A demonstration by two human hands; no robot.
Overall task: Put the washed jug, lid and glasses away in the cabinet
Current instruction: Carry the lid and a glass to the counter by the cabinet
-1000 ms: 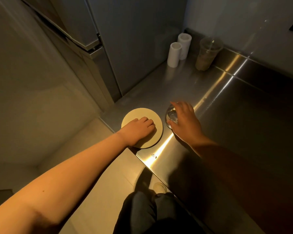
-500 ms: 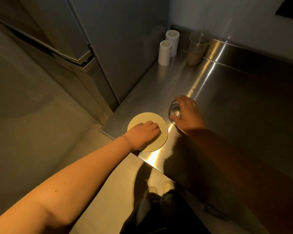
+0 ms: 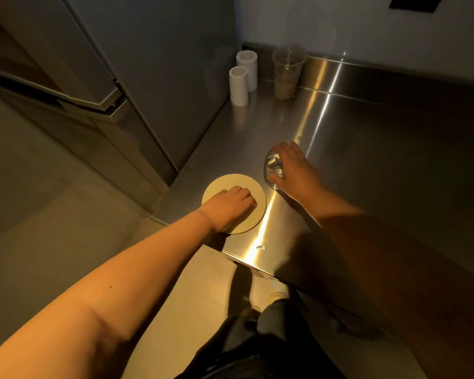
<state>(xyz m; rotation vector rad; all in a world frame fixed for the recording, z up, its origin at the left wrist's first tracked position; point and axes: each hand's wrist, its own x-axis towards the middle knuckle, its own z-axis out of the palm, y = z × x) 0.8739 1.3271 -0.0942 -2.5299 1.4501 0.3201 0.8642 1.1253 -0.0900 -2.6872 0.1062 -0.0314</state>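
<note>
Right hand (image 3: 294, 170) is cupped over the glass (image 3: 272, 169) on the steel counter (image 3: 381, 160), fingers wrapped round its rim and wall. Left hand (image 3: 227, 206) lies flat, fingers together, on the lid (image 3: 234, 203) at 8 o'clock of the glass, near the counter's edge. Glass: probably light, fragile, slick if wet; grip the wall. Lid: thin, stiff; pinch its overhanging edge.

Little has changed since a second ago — the camera has tilted up, showing more wall behind the counter (image 3: 381, 149). The right hand (image 3: 293, 170) has closed lower around the glass (image 3: 271, 165) — thumb now near its base.
</note>
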